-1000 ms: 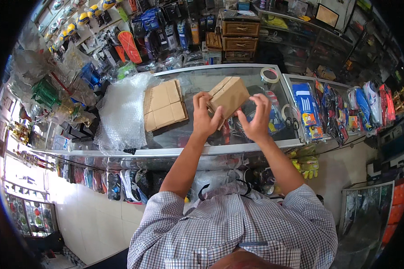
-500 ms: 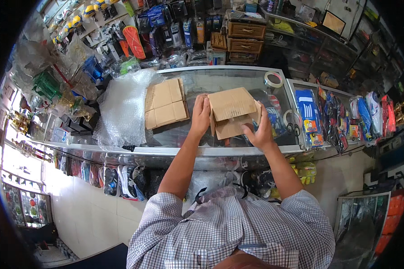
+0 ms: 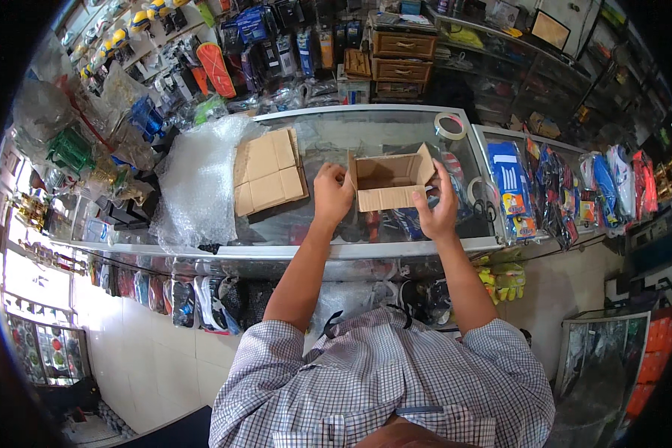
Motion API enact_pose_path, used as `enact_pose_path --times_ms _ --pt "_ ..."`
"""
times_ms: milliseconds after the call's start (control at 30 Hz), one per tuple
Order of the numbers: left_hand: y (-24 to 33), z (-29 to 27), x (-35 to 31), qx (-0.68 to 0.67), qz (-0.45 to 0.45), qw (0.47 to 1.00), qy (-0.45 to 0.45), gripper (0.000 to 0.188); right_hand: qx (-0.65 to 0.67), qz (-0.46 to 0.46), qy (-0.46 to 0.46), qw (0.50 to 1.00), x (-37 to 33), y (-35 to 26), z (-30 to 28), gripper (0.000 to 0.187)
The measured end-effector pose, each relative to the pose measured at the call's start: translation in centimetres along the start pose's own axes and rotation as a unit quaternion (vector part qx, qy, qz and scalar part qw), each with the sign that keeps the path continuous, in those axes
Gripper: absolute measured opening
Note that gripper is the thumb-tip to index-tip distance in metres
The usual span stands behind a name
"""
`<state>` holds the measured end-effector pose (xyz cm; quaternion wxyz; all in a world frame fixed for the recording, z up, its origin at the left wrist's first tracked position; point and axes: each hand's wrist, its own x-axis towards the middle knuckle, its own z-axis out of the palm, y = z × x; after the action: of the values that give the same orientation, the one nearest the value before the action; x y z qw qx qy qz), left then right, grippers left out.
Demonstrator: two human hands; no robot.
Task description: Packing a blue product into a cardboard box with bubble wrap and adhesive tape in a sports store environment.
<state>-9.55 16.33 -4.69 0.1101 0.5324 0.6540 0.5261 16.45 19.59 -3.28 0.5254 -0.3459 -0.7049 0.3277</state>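
A small brown cardboard box (image 3: 392,197) is held over the glass counter, its opening facing up and its flaps standing out, so the inside shows. My right hand (image 3: 437,209) grips its right end, thumb on the near wall and fingers behind the right flap. At the opposite end, my left hand (image 3: 333,196) is closed with curled fingers against the left flap; its fingertips are partly hidden. Left of my left hand, flattened cardboard pieces (image 3: 270,173) lie stacked on the counter.
Bubble wrap (image 3: 194,183) covers the left part of the glass counter (image 3: 291,252). Tape rolls (image 3: 450,126) and dark-handled scissors (image 3: 485,210) lie to the right. Packaged blue goods (image 3: 511,187) sit farther right. Plastic-wrapped trophies (image 3: 71,151) stand at the left.
The box has been tipped so its opening now faces up, with its top panel no longer covering the inside. My left hand has shifted slightly down along its left side.
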Motion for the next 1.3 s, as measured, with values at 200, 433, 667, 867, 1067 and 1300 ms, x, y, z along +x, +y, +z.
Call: enact_pose_path --times_ms 200,433,667,867,1067,1300 --pt "2.7 -1.9 -0.7 -0.269 0.144 0.942 0.14 0.036 -0.078 -0.161 0.064 0.982 0.7 -0.5 -0.1 0.067" --pt "4.1 -2.9 -1.3 0.052 0.339 0.937 0.062 0.036 -0.191 -0.223 0.021 0.956 1.5 -0.8 -0.6 0.055" --pt "4.0 -2.6 -1.1 0.07 0.262 0.962 0.026 0.04 -0.162 -0.182 0.043 0.969 1.5 0.1 -0.6 0.057" --pt "2.9 -2.1 -0.7 0.02 0.188 0.98 -0.056 0.071 -0.07 -0.054 0.003 0.996 1.3 0.5 0.0 0.058" --pt "2.5 -2.1 -0.6 -0.009 0.167 0.982 -0.083 0.071 -0.114 -0.113 -0.027 0.987 1.3 0.1 -0.4 0.061" --pt "2.9 -2.2 -0.8 0.042 0.211 0.977 -0.001 0.053 -0.13 -0.095 -0.021 0.987 1.4 -0.1 0.1 0.063"
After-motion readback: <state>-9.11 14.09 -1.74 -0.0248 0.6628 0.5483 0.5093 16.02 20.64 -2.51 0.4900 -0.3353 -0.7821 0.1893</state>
